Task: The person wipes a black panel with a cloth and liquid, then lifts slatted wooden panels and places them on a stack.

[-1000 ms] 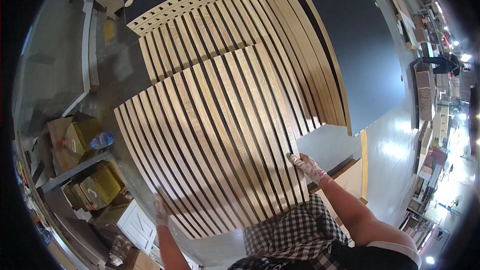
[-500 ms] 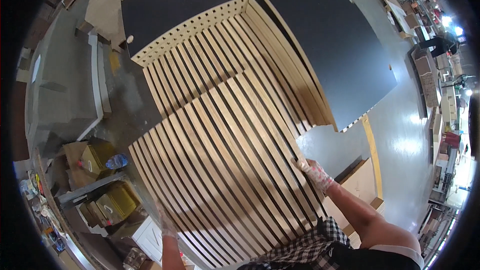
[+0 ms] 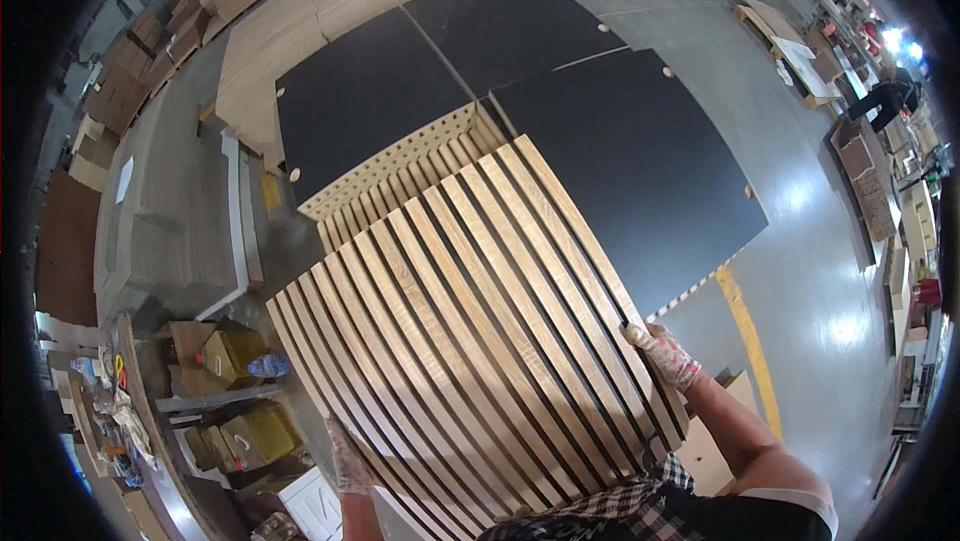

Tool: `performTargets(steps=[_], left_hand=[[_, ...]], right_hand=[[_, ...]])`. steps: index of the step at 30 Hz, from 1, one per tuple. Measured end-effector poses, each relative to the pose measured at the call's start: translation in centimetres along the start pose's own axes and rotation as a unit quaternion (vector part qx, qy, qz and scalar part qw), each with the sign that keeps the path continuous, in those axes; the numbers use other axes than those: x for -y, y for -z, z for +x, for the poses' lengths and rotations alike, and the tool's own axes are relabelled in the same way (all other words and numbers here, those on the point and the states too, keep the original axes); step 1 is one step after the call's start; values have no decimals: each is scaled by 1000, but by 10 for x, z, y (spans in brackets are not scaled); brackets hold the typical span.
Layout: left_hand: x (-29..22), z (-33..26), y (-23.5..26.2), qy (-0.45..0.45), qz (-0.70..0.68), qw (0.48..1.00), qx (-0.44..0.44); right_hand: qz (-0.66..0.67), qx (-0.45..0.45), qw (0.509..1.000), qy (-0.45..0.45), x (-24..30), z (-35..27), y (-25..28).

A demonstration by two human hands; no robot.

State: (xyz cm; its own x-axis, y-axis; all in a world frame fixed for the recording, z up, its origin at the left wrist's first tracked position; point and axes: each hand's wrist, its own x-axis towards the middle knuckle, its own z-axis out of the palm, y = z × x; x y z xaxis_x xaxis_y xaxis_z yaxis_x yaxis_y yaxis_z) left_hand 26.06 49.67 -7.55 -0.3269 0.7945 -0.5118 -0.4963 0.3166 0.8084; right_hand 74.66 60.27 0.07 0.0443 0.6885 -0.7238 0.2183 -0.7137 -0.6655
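Note:
A large panel of light wooden slats with dark gaps between them (image 3: 455, 321) stretches out in front of me. My right hand (image 3: 662, 353), in a pale glove with pink spots, is closed on its right edge. At its near left edge is my left hand (image 3: 350, 459), also gloved, with its fingers partly hidden by the panel; it appears to grip that edge. Beyond the panel's far edge shows a second slatted piece (image 3: 345, 229), ending in a light wooden strip with rows of holes (image 3: 395, 163). The panel covers most of that piece.
Flat black boards (image 3: 630, 171) lie behind and right of the panel. Cardboard sheets (image 3: 300, 11) are stacked at the far left. On the left, a shelf unit (image 3: 215, 401) holds yellowish containers and a plastic bottle (image 3: 268, 366). A yellow line (image 3: 750, 351) marks the floor at right.
The slatted panel has moved forward over the second slatted piece, covering more of it, with both hands still at its edges. My view has tilted up, showing more of the far boards.

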Motion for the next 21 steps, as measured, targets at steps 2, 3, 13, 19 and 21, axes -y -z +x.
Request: performTargets(steps=[2, 3, 13, 19, 21], left_hand=[[-6, 4, -57, 28, 10, 999, 19], [-5, 6, -84, 29, 29, 999, 33], [48, 58, -346, 52, 135, 989, 43], [85, 140, -372, 37, 145, 980, 128], [75, 134, -425, 70, 157, 982, 81]], right_hand=[[-14, 12, 1000, 12, -9, 24, 45], [-13, 10, 1000, 13, -10, 33, 67], [-26, -74, 997, 13, 14, 101, 299], [117, -70, 989, 55, 45, 154, 340], [85, -91, 991, 53, 47, 171, 360]])
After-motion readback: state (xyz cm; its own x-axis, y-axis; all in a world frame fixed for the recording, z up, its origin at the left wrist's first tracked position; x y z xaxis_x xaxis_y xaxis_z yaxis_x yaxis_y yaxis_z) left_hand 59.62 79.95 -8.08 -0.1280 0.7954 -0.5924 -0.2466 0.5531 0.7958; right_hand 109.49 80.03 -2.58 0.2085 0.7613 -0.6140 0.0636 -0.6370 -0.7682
